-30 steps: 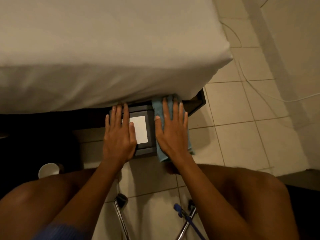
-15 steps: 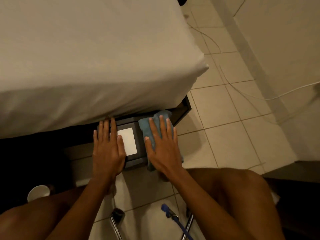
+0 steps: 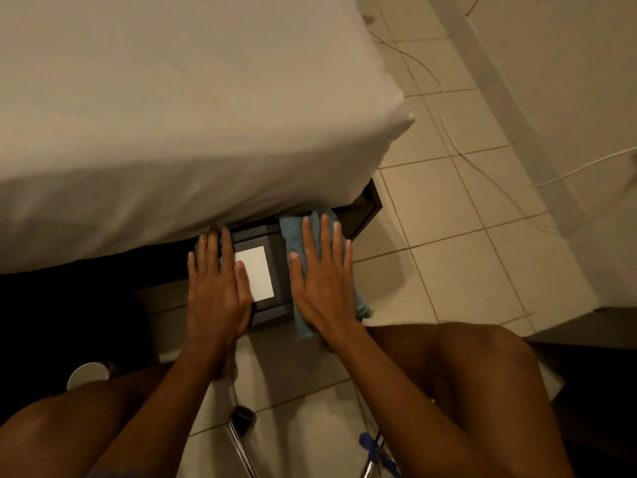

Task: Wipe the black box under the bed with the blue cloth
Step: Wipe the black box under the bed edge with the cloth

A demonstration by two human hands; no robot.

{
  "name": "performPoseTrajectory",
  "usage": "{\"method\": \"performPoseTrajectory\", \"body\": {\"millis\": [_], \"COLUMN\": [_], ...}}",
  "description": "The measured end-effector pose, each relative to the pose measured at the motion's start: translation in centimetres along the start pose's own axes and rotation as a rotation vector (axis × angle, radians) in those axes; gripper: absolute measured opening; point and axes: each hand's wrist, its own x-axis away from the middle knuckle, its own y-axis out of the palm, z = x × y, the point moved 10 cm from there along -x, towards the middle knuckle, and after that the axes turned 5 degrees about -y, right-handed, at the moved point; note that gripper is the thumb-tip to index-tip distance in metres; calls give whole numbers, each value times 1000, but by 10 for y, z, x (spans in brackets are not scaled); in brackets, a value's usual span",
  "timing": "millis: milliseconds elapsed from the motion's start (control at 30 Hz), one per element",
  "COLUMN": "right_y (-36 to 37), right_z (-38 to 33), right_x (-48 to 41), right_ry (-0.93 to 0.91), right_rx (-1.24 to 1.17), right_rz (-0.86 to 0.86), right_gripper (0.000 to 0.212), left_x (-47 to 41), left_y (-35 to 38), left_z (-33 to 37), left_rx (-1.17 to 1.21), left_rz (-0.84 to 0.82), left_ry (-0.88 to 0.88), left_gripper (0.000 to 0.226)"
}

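Note:
The black box (image 3: 275, 251) sticks out from under the bed on the tiled floor, with a white label (image 3: 256, 276) on its top. The blue cloth (image 3: 293, 232) lies over the box's right side and hangs down past its front edge. My right hand (image 3: 324, 281) presses flat on the cloth with fingers spread, pointing toward the bed. My left hand (image 3: 215, 288) lies flat on the box's left part, its thumb over the label's edge. The back of the box is hidden under the mattress.
The mattress (image 3: 172, 115) in a white sheet overhangs the box. A dark bed frame corner (image 3: 370, 205) juts out to the right. A white cable (image 3: 448, 139) runs over the floor tiles. A white cup (image 3: 88, 374) stands at lower left. Metal legs (image 3: 241, 439) stand between my knees.
The camera view has shifted, so the box and hands sit lower and further left in view. My right hand slid back with the cloth along the box's right side, then forward again. My left hand stays flat.

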Motion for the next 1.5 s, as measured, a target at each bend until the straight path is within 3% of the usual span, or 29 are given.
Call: {"method": "performPoseTrajectory", "body": {"millis": [100,267,433,600,767,933,1100,1233,1400,1500], "right_y": [8,0,8,-4,6,-2,9,2,13,4], "right_z": [-1,1,5,-2,-3,-12,-8,-13,-14,-7], "right_x": [24,-19,21,-20,19,-20,19,-16,26,-9], "right_ry": [-35,-27,-59,21,-104,23,-134,21,-135,-52], "right_rx": [8,5,11,21,-19,8,-36,14,-47,3], "right_rz": [-9,7,-14,27,-39,29,-57,15,-41,-14], "right_gripper": [66,66,66,63,63,65,66,68,68,67], "left_x": [0,0,1,0,1,0,0,1,1,0], "left_y": [-1,-1,-1,-3,-2,0,-1,-3,-4,-1], "left_z": [-1,1,2,1,2,-1,1,0,2,1], "left_rx": [17,32,60,52,75,80,100,103,107,105], "left_rz": [0,8,-14,2,2,1,-11,-2,-3,-1], "left_ry": [-15,-7,-15,-11,-15,-13,-21,-12,-11,-11], "left_gripper": [61,61,60,60,59,59,60,59,58,59]}}
